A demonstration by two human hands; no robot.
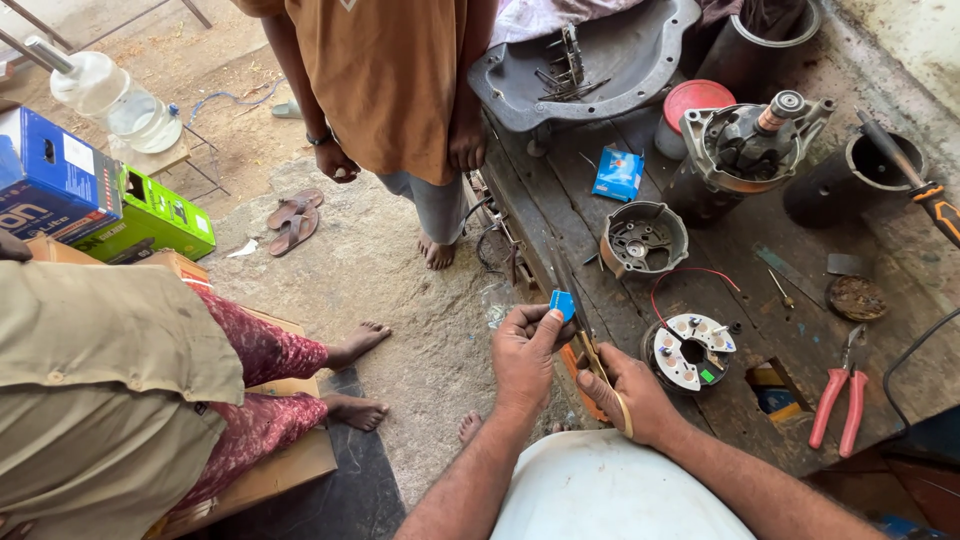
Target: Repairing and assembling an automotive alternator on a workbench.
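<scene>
My left hand [524, 350] pinches a small blue piece [562, 304] between thumb and fingers, above the front left edge of the wooden workbench [800, 400]. My right hand [634, 392] grips the yellow handle of a pair of scissors [588, 335], whose dark blades point up toward the blue piece. Just right of my right hand lies a round white rectifier plate [692, 350] with a red wire [690, 275] curving from it.
On the bench lie red-handled pliers [838, 395], a round metal housing [645, 238], a motor assembly [755, 145], a blue packet [619, 173] and an orange-handled screwdriver [920, 190]. One person stands at top centre [385, 90]; another sits at left [120, 390] on cardboard.
</scene>
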